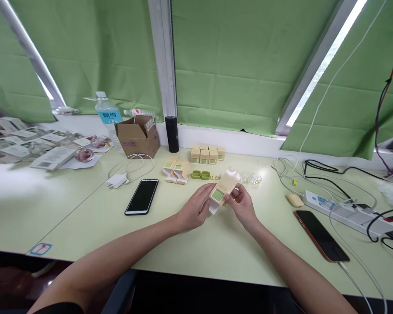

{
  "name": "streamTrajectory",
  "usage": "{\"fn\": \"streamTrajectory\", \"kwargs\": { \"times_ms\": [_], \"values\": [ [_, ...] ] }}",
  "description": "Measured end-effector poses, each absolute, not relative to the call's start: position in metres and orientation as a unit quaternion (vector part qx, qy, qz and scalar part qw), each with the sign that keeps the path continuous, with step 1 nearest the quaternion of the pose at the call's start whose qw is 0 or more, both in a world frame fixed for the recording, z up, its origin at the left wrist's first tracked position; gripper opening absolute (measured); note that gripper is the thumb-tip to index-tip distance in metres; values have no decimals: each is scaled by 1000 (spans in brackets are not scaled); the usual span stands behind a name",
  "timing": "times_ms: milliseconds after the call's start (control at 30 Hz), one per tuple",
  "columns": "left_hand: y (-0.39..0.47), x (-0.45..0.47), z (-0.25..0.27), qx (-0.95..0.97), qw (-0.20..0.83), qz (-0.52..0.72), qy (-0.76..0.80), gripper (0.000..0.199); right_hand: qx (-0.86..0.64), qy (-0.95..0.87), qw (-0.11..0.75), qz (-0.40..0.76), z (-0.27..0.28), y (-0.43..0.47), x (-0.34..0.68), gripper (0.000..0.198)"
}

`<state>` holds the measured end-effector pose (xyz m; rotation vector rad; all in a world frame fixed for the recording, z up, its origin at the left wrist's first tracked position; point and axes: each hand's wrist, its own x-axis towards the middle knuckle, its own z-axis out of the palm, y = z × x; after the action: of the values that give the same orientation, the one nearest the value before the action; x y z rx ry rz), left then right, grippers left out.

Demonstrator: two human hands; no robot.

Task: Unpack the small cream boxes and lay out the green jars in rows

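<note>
Between my two hands is a small cream paper box (pixel 228 182) with a green square on its face and its upper flap standing up. My left hand (pixel 195 208) grips its left side. The thumb and fingers of my right hand (pixel 243 206) pinch its lower right edge. A white flap hangs below the box. Just beyond lie two green square cups (pixel 201 175), tiny yellowish pieces (pixel 214 177) and clear plastic cups (pixel 251 179). Two unfolded cream boxes (pixel 176 171) lie to the left. Several closed cream boxes (pixel 204 155) stand in rows behind.
A black phone (pixel 142 197) and a white charger (pixel 118 180) lie left, before a brown carton (pixel 138 137), a black cylinder (pixel 172 134) and a water bottle (pixel 108 114). At right are another phone (pixel 321 235), a power strip (pixel 345 213) and cables. Packages (pixel 54 158) cover the far left.
</note>
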<state>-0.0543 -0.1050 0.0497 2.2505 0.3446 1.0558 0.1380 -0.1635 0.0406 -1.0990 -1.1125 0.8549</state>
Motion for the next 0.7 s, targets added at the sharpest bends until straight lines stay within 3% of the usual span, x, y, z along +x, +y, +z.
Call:
{"fn": "streamTrajectory", "kwargs": {
  "times_ms": [267, 533, 700],
  "values": [
    [-105, -52, 47, 820, 337, 419, 196, 35, -500, -490, 595, 396, 43, -168, 135, 61],
    [-110, -52, 51, 805, 417, 370, 203, 72, -506, -447, 612, 412, 47, -166, 138, 63],
    [-105, -54, 54, 764, 485, 380, 192, 49, -507, -428, 622, 417, 50, -166, 137, 62]
  ]
}}
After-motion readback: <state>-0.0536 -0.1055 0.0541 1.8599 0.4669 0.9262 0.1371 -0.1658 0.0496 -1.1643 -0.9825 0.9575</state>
